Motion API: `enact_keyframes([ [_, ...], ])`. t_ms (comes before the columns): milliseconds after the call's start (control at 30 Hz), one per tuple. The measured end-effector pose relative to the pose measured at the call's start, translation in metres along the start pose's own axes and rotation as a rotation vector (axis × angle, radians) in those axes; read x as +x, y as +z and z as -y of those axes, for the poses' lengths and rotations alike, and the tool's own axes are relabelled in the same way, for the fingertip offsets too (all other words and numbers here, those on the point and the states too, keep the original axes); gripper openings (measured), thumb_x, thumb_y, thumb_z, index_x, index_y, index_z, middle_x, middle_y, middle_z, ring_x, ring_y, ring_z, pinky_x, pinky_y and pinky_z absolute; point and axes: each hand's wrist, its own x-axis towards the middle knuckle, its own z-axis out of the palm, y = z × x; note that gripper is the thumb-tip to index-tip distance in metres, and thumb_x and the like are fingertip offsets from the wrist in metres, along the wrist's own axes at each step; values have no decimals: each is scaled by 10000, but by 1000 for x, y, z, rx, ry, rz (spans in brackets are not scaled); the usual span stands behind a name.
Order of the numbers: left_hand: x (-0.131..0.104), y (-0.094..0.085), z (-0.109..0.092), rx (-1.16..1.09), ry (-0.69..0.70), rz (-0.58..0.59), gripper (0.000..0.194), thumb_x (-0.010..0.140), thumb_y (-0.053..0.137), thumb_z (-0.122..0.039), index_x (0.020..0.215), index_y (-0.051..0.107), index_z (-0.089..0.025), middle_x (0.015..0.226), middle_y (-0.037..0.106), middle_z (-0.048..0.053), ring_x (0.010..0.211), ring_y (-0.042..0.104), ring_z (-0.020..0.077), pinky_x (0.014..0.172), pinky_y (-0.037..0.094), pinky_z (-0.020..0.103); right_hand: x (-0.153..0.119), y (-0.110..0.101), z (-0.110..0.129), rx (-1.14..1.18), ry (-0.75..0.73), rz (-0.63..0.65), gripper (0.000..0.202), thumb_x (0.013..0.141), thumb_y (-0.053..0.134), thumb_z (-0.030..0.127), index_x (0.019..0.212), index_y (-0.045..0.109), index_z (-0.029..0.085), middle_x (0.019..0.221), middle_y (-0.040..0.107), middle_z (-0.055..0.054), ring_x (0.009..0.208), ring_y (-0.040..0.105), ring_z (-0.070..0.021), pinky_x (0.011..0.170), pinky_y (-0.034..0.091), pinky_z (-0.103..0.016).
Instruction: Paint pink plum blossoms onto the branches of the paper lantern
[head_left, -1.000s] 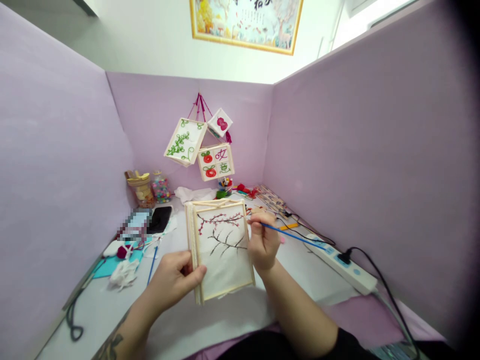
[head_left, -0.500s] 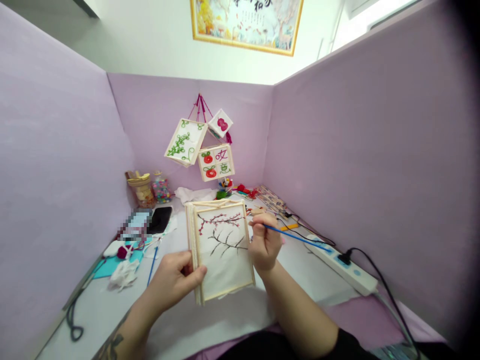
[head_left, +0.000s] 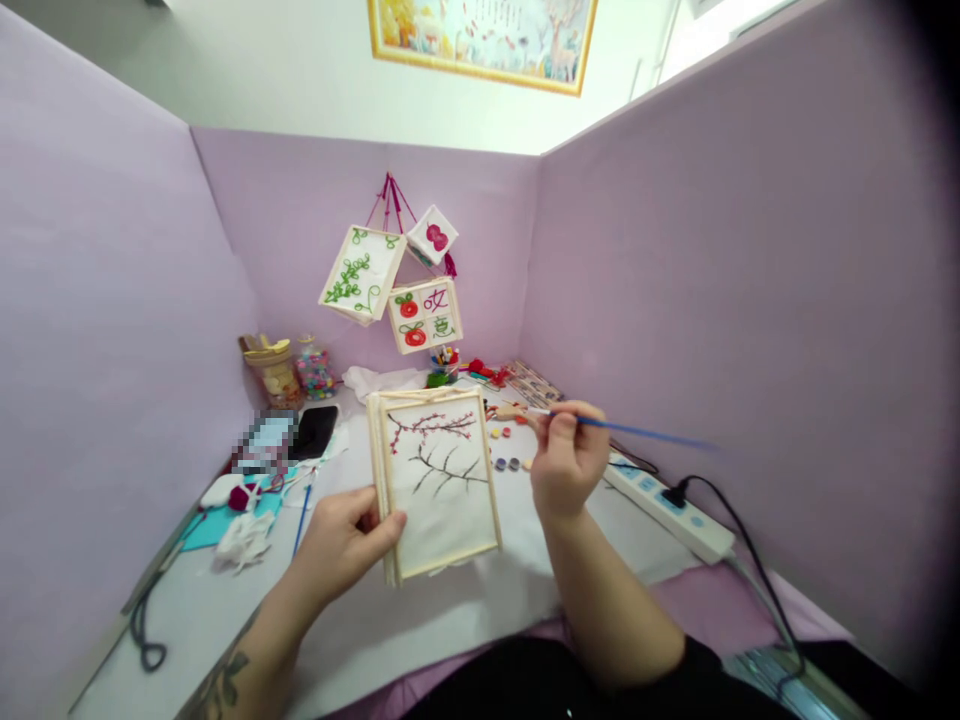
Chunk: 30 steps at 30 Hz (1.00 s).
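My left hand is closed on the lower left side of a wood-framed paper lantern, thumb on its front edge. Its white face carries a painted dark branch with pink blossoms at the top and a bare dark branch below. To the right, my right hand pinches a blue paintbrush, its pale tip pointing left and apart from the lantern. Small paint pots sit on the table behind, between the lantern and my right hand, partly hidden.
Decorated lanterns hang at the back partition. A phone, jars, crumpled tissue and a second blue brush lie left. A white power strip with black cables runs along the right wall.
My right hand and the brush have moved right, away from the lantern's edge, uncovering the paint pots. The left hand still holds the lantern. The view has shifted slightly.
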Motion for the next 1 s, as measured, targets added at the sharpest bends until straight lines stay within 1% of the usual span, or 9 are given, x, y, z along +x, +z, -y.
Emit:
enact_keyframes([
  [33,1,-1,0,1,-17,-14,392,794,497,-443,496,364,-227,446,374,-58,425,369,96,443,287,218,11,-5,-3,-52,71,30,185,955,538,397,940,594,221,699,559,29,569,534,-123,562,427,-255],
  [100,3,-2,1,-2,-56,-43,397,782,496,-464,490,360,-232,439,363,-59,424,364,99,440,285,221,32,-15,-16,-241,188,230,214,914,567,405,897,622,198,653,584,25,541,505,-122,541,399,-249],
  [133,4,-2,2,-7,-75,-55,401,777,495,-473,488,356,-234,436,355,-61,423,359,99,438,283,222,39,-18,-25,-353,206,345,208,886,581,388,858,634,188,640,595,18,545,502,-125,541,392,-249],
  [200,5,-3,2,-16,-106,-64,404,769,494,-487,486,348,-238,435,346,-64,423,351,99,434,280,223,44,-21,-46,-525,157,586,226,879,531,353,772,636,183,594,585,11,536,474,-128,533,368,-252],
  [333,6,-3,2,-24,-141,-68,404,750,503,-500,483,339,-244,439,346,-64,428,352,102,440,291,231,29,-15,-86,-527,113,790,137,813,595,246,695,643,196,607,609,5,601,517,-143,610,399,-261],
  [433,6,-4,2,-32,-162,-63,412,732,518,-518,479,338,-248,438,354,-63,430,360,106,444,298,236,15,-12,-100,-526,99,920,122,782,624,163,666,641,196,638,633,0,647,552,-149,660,407,-261],
  [533,7,-6,1,-35,-172,-51,416,721,529,-530,475,347,-249,434,354,-63,428,360,108,445,297,241,12,-12,-106,-550,96,1010,127,782,626,115,685,658,191,687,664,-10,677,573,-149,682,404,-255],
  [667,8,-7,-1,-38,-167,-49,416,716,527,-529,469,344,-249,431,354,-62,427,355,107,443,294,241,11,-14,-108,-599,96,1072,133,801,615,107,714,677,187,723,687,-22,704,590,-157,691,403,-253],
  [1000,7,-8,1,-20,-124,-57,415,738,533,-500,477,350,-234,422,363,-66,425,352,100,433,294,223,8,-14,-106,-650,135,1091,150,811,601,128,702,682,192,711,693,-24,683,583,-162,651,388,-255],
])
